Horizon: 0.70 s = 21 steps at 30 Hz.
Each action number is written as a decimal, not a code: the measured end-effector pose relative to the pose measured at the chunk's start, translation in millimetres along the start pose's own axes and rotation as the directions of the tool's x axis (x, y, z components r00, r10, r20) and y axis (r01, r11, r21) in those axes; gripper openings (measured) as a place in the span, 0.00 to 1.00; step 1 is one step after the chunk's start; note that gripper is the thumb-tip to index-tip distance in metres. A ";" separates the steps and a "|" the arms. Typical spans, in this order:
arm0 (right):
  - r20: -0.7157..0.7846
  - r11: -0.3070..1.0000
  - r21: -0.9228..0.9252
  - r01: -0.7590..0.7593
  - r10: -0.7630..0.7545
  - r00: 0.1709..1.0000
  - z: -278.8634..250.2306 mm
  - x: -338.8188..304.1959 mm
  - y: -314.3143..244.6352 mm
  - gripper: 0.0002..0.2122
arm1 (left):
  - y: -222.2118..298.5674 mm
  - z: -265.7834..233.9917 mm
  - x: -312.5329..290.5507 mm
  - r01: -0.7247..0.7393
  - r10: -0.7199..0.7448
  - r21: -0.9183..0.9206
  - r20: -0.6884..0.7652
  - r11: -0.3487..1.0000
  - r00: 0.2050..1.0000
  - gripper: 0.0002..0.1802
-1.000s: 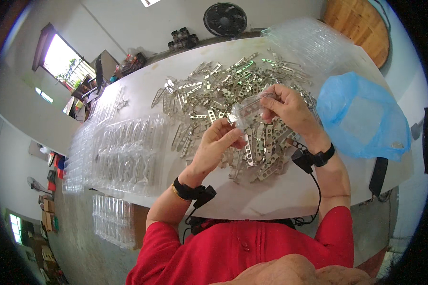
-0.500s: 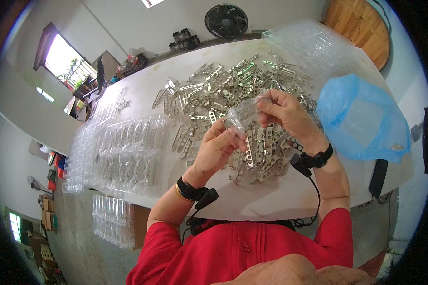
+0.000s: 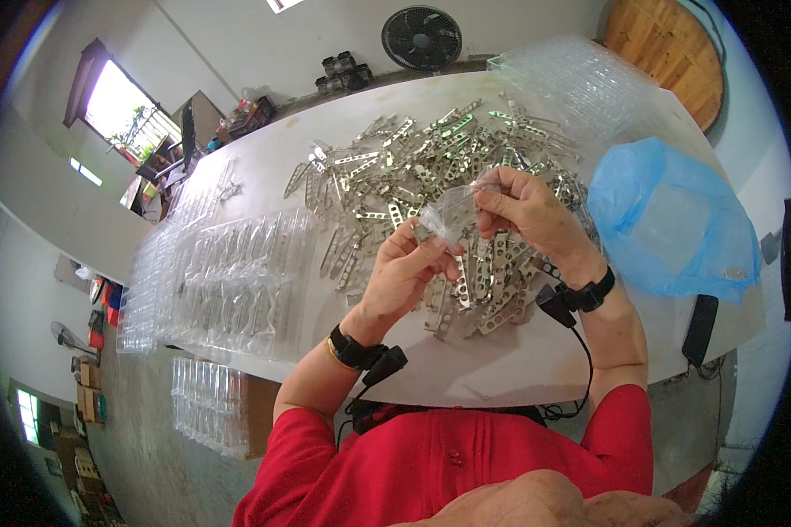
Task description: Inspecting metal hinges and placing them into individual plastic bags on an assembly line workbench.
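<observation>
A small clear plastic bag is stretched between my two hands, above a spread-out pile of perforated metal strips. My left hand pinches its lower left end, where the film bunches up. The upper right end is gripped between thumb and fingers of my right hand. Whether anything lies inside the bag is too unclear to tell. Several metal strips lie just below my fingers on the white table.
On the left lie clear plastic trays with several compartments. More clear trays are stacked at the far right. A blue plastic bag sits right of the pile, near a black flat object. Beyond the table stands a black fan.
The bag's lower left end looks more bunched at my left fingers. Both hands keep nearly the same place, and the whole view has shifted slightly.
</observation>
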State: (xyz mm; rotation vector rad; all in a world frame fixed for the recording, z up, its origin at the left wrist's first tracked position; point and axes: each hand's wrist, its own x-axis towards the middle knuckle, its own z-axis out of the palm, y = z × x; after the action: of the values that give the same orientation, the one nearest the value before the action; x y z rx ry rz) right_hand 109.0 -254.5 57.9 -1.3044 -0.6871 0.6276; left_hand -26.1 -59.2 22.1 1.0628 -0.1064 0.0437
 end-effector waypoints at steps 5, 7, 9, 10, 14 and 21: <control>-0.010 0.999 0.032 -0.034 0.034 0.999 4.0 -2.2 -5.6 0.10 | -1.8 -6.9 -2.9 -0.022 0.022 0.003 -0.054 1.000 0.998 0.09; -0.002 0.998 0.056 -0.028 0.028 1.000 3.8 -2.7 -5.7 0.10 | 0.1 -9.2 -4.2 -0.018 0.017 -0.014 -0.059 1.000 0.998 0.09; 0.014 0.997 0.080 -0.012 0.010 1.000 3.1 -2.5 -4.1 0.09 | 0.1 -12.5 -5.3 -0.057 0.053 -0.041 -0.101 0.998 0.993 0.09; 0.015 0.997 0.081 -0.010 0.009 1.000 1.9 -2.4 -3.3 0.09 | 0.5 -15.0 -6.0 -0.058 0.054 -0.039 -0.102 0.998 0.993 0.09; 0.037 0.999 0.043 0.003 -0.005 0.999 -0.3 -2.9 -2.9 0.10 | 4.0 -12.0 -6.6 -0.109 0.110 0.015 -0.112 0.994 0.988 0.07; 0.012 0.999 0.031 0.008 -0.008 1.000 2.8 -4.5 -10.7 0.08 | 14.7 -7.5 -8.2 -0.113 0.177 0.278 -0.218 0.954 0.960 0.03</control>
State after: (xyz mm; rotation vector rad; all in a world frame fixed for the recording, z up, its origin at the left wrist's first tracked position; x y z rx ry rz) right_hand 104.2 -257.8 68.4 -1.2695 -0.6900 0.6383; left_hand -35.1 -45.4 30.4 1.3060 0.0430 0.3286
